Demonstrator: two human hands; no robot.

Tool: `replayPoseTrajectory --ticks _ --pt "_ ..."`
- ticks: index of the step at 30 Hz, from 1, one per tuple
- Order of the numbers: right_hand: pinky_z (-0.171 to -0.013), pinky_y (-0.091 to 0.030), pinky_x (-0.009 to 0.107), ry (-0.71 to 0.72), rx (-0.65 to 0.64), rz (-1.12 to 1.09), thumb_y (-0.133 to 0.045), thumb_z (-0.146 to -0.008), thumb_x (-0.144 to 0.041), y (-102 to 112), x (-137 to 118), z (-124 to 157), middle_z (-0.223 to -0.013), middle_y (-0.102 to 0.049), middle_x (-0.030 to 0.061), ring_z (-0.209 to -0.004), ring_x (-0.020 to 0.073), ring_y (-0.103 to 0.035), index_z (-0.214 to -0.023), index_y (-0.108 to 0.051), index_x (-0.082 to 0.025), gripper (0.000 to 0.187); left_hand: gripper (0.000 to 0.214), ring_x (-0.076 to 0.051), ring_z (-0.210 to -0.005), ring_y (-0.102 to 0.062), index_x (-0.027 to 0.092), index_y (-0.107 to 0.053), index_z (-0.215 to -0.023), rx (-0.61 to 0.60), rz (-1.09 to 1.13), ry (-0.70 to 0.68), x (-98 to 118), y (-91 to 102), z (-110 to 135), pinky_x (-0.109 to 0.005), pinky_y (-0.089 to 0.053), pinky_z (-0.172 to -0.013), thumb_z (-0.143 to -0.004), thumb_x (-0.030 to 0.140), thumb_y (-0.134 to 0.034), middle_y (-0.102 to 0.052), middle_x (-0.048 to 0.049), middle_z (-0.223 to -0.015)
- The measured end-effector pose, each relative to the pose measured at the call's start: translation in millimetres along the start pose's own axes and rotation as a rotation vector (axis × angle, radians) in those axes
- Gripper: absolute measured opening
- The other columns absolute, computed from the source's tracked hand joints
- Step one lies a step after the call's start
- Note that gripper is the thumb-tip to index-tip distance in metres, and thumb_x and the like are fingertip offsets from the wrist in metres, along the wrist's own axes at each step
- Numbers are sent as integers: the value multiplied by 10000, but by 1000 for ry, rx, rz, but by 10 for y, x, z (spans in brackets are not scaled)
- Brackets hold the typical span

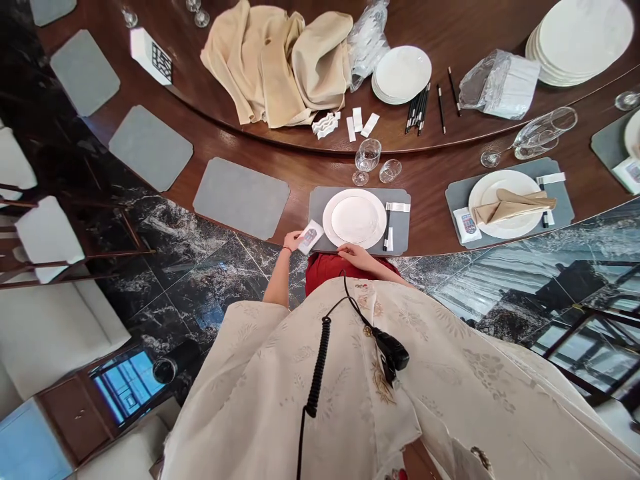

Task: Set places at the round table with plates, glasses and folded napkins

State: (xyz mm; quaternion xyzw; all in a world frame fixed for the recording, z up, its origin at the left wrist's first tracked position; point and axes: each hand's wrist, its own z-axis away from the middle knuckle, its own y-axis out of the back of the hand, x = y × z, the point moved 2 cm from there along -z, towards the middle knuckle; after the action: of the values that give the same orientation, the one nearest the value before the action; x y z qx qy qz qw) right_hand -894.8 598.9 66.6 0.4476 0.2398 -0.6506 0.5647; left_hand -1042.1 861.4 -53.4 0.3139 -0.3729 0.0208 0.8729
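My left hand (291,241) pinches a small white packet (310,236) at the left edge of a grey placemat (400,230). My right hand (353,254) rests at the near rim of the stacked white plates (355,217) on that mat; its fingers look curled, touching the plate's edge. Black chopsticks on a white rest (389,233) lie to the right of the plates. A wine glass (367,159) and a small tumbler (389,171) stand behind the mat.
Another set place (507,203) with a folded napkin lies to the right. Bare grey mats (241,197) run left. The inner turntable carries beige cloths (280,60), plate stacks (401,73), loose chopsticks (419,107) and wrapped packs (500,83). White chairs (47,237) stand at left.
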Motion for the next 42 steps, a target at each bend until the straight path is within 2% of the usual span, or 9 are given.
replayPoseTrajectory --ticks 3,6,11,14,17,22,29,35,42 --pt "-956 -570 364 -24 -8 -50 -598 -942 -305 36 42 -16 -1019 -756 80 -938 199 -695 -1005 -713 -172 187 147 -339 -1040 -717 162 -838 -870 -190 -208 -114 84 311 -221 -432 -564 -983 -754 211 -762 -807 -134 -985" --pt "-919 -588 358 -85 20 -111 -620 -939 -280 33 93 -92 -1004 -752 75 -862 183 -714 -1003 -706 -174 151 85 -364 -1157 -669 200 -815 -759 -252 -374 -245 410 319 -537 -496 -477 -1115 -724 148 -758 -783 -138 -951" --pt "-881 -596 346 -106 40 -100 -650 -936 -263 4 136 -213 -938 -749 60 -804 172 -720 -1031 -705 -178 139 351 -323 -1441 -476 215 -780 -1190 0 -383 -424 826 -76 -657 -536 -286 -1281 -874 170 -634 -653 -138 -1414" --pt "-881 -594 344 -94 53 -89 -636 -939 -265 28 165 -229 -957 -758 68 -825 173 -716 -1034 -705 -178 146 735 -404 -1579 -300 151 -561 -1513 131 -420 -227 655 -244 -461 -586 -250 -1286 -827 305 -776 -410 -225 -1654" --pt "-886 -584 342 -98 67 -90 -622 -943 -272 73 197 -229 -1015 -762 88 -844 175 -712 -1024 -700 -166 155 1133 -453 -1635 -143 109 -408 -1611 0 -446 -145 386 -336 -309 -614 -206 -1296 -654 400 -941 -200 -284 -1740" --pt "-847 -585 327 -132 93 -141 -609 -951 -270 129 188 -268 -1019 -758 95 -836 174 -713 -1044 -689 -163 164 1260 -389 -1660 -97 93 -385 -1628 -255 -441 -323 214 -361 -379 -477 -187 -1337 -583 474 -976 -147 -261 -1762" --pt "-841 -579 293 -217 67 -172 -655 -950 -269 151 77 -327 -981 -750 72 -823 155 -716 -1048 -690 -169 144 1309 -358 -1670 -22 137 -263 -1688 -337 -488 -285 222 -384 -515 -448 -144 -1347 -640 548 -933 -52 -205 -1789" --pt "-820 -559 270 -259 70 -190 -620 -963 -220 160 8 -392 -982 -745 69 -796 142 -710 -1023 -683 -169 101 1207 -376 -1665 -63 114 -304 -1667 -345 -510 -278 351 -326 -441 -476 -140 -1348 -680 476 -896 -88 -212 -1784" --pt "-688 -533 232 -244 85 -173 -682 -906 -330 184 -43 -511 -823 -716 25 -719 138 -700 -902 -652 -186 147 531 -298 -1536 -422 111 -600 -1428 -132 -283 -280 778 132 -732 -425 -340 -1287 -918 257 -624 -444 -204 -1642"
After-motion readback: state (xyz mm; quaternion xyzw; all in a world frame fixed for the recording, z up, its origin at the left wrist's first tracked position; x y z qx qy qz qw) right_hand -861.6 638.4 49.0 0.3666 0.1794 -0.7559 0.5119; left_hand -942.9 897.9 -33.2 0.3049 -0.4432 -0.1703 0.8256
